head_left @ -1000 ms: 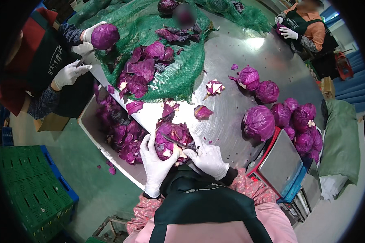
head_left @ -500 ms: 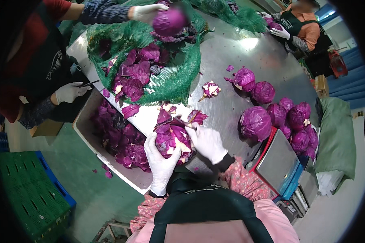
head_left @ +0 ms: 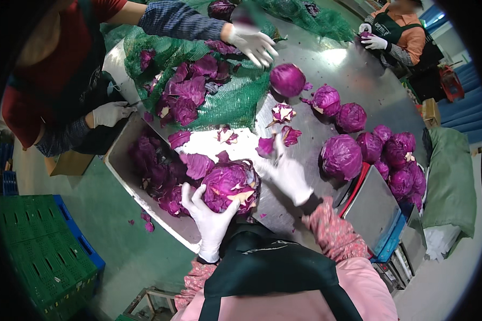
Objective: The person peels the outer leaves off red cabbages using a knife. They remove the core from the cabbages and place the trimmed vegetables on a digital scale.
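Right hand [head_left: 286, 174] is a motion smear, so can't tell what the fingers are doing or whether it's holding anything. Left hand [head_left: 209, 216] covers the cabbage's [head_left: 230, 184] underside. Worktop [head_left: 326, 64] far end is cut off at the top edge.

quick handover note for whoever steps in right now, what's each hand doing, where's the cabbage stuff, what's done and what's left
Left hand, white-gloved, grips a red cabbage head with loose outer leaves at the near edge of the steel table.
Right hand, gloved, is open and blurred over the table, holding nothing I can make out.
Stripped leaves lie in the bin to the left and on the green net.
Done, it seems: a pile of cleaner heads on the right.
Left: the head in hand looks only partly trimmed; a loose head sits farther out near a co-worker's hand.
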`<state>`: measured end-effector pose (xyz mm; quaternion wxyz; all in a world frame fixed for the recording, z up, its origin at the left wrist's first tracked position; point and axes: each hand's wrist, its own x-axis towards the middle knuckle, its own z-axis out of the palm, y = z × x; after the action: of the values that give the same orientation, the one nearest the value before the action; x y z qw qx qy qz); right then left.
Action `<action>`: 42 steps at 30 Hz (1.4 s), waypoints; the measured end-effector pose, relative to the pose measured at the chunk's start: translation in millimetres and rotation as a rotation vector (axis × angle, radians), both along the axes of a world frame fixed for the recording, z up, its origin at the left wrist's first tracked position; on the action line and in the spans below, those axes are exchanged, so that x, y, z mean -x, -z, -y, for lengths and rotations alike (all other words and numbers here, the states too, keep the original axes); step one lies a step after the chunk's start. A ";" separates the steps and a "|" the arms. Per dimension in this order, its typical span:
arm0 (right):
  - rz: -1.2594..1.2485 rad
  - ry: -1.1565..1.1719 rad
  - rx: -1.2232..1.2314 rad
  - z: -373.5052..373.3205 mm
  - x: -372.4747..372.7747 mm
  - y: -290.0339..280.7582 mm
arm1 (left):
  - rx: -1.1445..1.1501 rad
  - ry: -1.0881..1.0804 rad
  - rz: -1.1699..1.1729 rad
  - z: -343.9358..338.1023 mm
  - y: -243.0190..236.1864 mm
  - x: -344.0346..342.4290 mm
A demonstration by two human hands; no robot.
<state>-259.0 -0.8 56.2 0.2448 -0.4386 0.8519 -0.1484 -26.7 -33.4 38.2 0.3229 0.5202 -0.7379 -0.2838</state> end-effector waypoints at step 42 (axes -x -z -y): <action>-0.291 -0.285 0.184 -3.2 -29.8 15.3 | -0.026 0.106 0.008 34.1 -10.9 40.2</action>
<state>-229.2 2.5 41.0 0.0969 -0.5919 0.7904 -0.1244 -66.9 -67.5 49.0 0.2977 0.4855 -0.7621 -0.3079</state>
